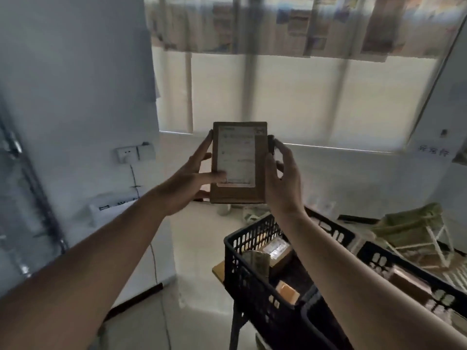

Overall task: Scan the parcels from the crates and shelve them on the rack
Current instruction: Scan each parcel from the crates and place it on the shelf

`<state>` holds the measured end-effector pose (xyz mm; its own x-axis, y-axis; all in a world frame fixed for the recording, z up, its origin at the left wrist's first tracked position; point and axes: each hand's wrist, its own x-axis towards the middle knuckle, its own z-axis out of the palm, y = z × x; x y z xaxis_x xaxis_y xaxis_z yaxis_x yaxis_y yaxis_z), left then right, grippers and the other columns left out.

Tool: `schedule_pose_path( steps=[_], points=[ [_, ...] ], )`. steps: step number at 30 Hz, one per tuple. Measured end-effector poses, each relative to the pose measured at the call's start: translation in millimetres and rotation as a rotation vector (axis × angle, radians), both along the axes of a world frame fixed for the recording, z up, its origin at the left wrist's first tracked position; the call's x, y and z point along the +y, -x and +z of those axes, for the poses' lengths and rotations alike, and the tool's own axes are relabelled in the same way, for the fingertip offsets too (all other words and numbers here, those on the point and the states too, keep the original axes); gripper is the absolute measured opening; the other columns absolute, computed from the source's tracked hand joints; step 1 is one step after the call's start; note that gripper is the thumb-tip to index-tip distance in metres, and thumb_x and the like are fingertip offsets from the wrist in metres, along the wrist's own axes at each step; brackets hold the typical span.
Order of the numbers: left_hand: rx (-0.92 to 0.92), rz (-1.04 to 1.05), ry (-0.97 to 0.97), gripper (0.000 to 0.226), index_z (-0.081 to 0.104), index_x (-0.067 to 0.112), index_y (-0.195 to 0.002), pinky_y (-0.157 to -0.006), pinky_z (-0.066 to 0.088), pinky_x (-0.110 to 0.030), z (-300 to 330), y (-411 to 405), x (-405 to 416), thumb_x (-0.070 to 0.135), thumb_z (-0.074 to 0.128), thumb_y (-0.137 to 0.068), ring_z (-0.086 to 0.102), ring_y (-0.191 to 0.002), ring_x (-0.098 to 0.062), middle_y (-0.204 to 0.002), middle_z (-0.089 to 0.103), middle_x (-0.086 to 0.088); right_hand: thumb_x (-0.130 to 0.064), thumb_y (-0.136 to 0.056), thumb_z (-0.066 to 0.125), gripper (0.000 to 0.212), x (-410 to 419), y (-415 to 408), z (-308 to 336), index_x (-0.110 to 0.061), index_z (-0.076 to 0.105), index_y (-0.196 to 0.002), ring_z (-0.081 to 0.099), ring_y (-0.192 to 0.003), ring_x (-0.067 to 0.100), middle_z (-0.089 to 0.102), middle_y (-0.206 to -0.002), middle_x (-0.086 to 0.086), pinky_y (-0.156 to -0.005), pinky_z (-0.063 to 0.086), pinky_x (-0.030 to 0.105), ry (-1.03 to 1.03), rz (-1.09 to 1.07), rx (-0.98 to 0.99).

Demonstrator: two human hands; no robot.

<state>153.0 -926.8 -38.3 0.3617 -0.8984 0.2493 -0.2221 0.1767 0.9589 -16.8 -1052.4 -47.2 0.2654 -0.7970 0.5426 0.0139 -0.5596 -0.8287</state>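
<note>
1. Parcel (238,162) held up in mid-air at chest height, label side facing the camera, above and left of the near crate (255,271).
2. Left hand (194,178) gripping the parcel's left edge: fingers up along the side, thumb laid flat across the lower label.
3. Right hand (283,178) at the parcel's right edge, fingers curled round a small dark object, probably a scanner (271,144); too blurred to be sure. Whether this hand also touches the box cannot be told.
4. Judged stage: scanning or reading this one parcel; not yet shelved.
5. Still to do: more parcels (278,251) lying in the near crate, and more brown shapes in the second crate (404,271) to the right, so plenty left.
6. No count possible of what is already shelved. Blurred boxes along the top (298,24) may be the rack; too smeared to confirm.
7. Next, by judgement: finish the scan, then carry the parcel to a free shelf slot.
</note>
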Motion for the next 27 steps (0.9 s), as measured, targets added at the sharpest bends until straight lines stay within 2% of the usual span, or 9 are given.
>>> schedule_pose_path(
  steps=[4, 7, 10, 15, 18, 21, 23, 25, 27],
  points=[
    [-0.089, 0.178, 0.048, 0.093, 0.020, 0.071, -0.152, -0.108, 0.051, -0.058, 3, 0, 78, 0.026, 0.074, -0.091, 0.060, -0.132, -0.023, -0.155, 0.046, 0.008, -0.039, -0.112, 0.047, 0.040, 53, -27, 1, -0.041, 0.053, -0.152, 0.066, -0.126, 0.019, 0.066, -0.142, -0.010, -0.096, 0.059, 0.058, 0.016, 0.176, -0.031],
    [-0.167, 0.338, 0.078, 0.093, 0.021, 0.073, -0.150, -0.105, 0.056, -0.052, 7, -2, 137, 0.014, 0.070, -0.098, 0.064, -0.126, -0.020, -0.154, 0.045, 0.005, -0.038, -0.113, 0.046, 0.040, 99, -49, 5, -0.041, 0.051, -0.152, 0.065, -0.127, 0.023, 0.066, -0.143, -0.005, -0.093, 0.060, 0.059, 0.034, 0.299, -0.047],
    [-0.258, 0.498, 0.083, 0.094, 0.021, 0.070, -0.153, -0.104, 0.057, -0.043, 10, -6, 199, 0.010, 0.070, -0.099, 0.065, -0.124, -0.016, -0.153, 0.049, 0.005, -0.041, -0.113, 0.044, 0.041, 151, -70, 8, -0.043, 0.049, -0.154, 0.065, -0.128, 0.022, 0.065, -0.145, -0.007, -0.091, 0.062, 0.057, 0.061, 0.395, -0.052],
    [-0.288, 0.647, 0.057, 0.095, 0.019, 0.066, -0.155, -0.104, 0.057, -0.040, 14, -13, 298, 0.014, 0.072, -0.097, 0.063, -0.123, -0.004, -0.157, 0.047, 0.005, -0.046, -0.113, 0.041, 0.042, 236, -104, 13, -0.045, 0.046, -0.155, 0.066, -0.124, 0.023, 0.064, -0.141, -0.010, -0.087, 0.064, 0.059, 0.037, 0.590, -0.043],
    [-0.299, 0.730, 0.045, 0.094, 0.020, 0.066, -0.155, -0.104, 0.056, -0.036, 17, -19, 365, 0.013, 0.073, -0.097, 0.060, -0.128, -0.006, -0.156, 0.047, 0.009, -0.044, -0.114, 0.041, 0.043, 298, -125, 15, -0.044, 0.046, -0.156, 0.065, -0.122, 0.018, 0.063, -0.138, -0.013, -0.087, 0.065, 0.057, 0.029, 0.665, -0.040],
    [-0.311, 0.810, 0.005, 0.094, 0.018, 0.068, -0.154, -0.104, 0.055, -0.033, 20, -28, 432, 0.016, 0.073, -0.098, 0.061, -0.122, 0.001, -0.156, 0.047, 0.011, -0.041, -0.114, 0.043, 0.043, 361, -146, 16, -0.044, 0.046, -0.156, 0.063, -0.118, 0.010, 0.062, -0.127, -0.026, -0.092, 0.064, 0.050, 0.019, 0.721, -0.041],
    [-0.316, 0.847, -0.008, 0.094, 0.019, 0.067, -0.154, -0.102, 0.055, -0.029, 25, -36, 478, 0.016, 0.073, -0.098, 0.059, -0.120, 0.005, -0.156, 0.046, 0.012, -0.040, -0.114, 0.042, 0.042, 404, -159, 17, -0.045, 0.045, -0.156, 0.063, -0.108, 0.000, 0.055, -0.118, -0.039, -0.086, 0.065, 0.039, 0.016, 0.754, -0.047],
    [-0.329, 0.871, -0.030, 0.094, 0.018, 0.066, -0.155, -0.106, 0.054, -0.034, 28, -43, 521, 0.015, 0.073, -0.098, 0.056, -0.125, 0.002, -0.158, 0.045, 0.011, -0.042, -0.114, 0.041, 0.042, 446, -172, 17, -0.046, 0.044, -0.156, 0.063, -0.103, -0.004, 0.060, -0.122, -0.032, -0.076, 0.065, 0.028, 0.002, 0.797, -0.053],
    [-0.337, 0.893, -0.048, 0.094, 0.019, 0.066, -0.155, -0.111, 0.052, -0.045, 31, -50, 564, 0.014, 0.072, -0.098, 0.053, -0.132, -0.006, -0.159, 0.043, 0.010, -0.044, -0.114, 0.042, 0.044, 487, -185, 18, -0.045, 0.043, -0.158, 0.066, -0.103, -0.004, 0.062, -0.133, -0.022, -0.075, 0.066, 0.029, -0.026, 0.841, -0.054]
  ],
)
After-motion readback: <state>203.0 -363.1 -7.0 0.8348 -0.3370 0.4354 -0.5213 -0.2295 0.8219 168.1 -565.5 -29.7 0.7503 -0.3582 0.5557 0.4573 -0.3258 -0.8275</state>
